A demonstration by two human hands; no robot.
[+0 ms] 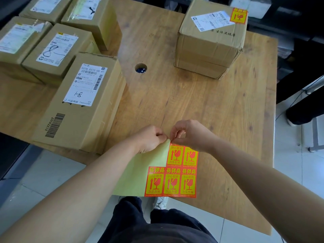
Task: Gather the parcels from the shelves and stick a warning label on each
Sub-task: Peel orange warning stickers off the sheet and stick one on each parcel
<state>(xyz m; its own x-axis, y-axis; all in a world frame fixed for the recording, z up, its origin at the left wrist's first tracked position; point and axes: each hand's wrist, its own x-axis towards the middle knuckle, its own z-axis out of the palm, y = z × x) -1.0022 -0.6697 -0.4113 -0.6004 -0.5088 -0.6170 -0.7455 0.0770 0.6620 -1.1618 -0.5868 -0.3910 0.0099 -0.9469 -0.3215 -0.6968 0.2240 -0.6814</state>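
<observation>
My left hand (151, 137) pinches the label sheet (157, 171); my right hand (188, 135) pinches a fragile sticker's corner (171, 141). Peeling fast could tear or curl it.

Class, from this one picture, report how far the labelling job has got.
Done: the right-hand box carries a warning label. In hand: left hand and right hand pinch the sticker sheet at its top corner, seemingly peeling one. Left: five boxes on the left show no warning label.
</observation>
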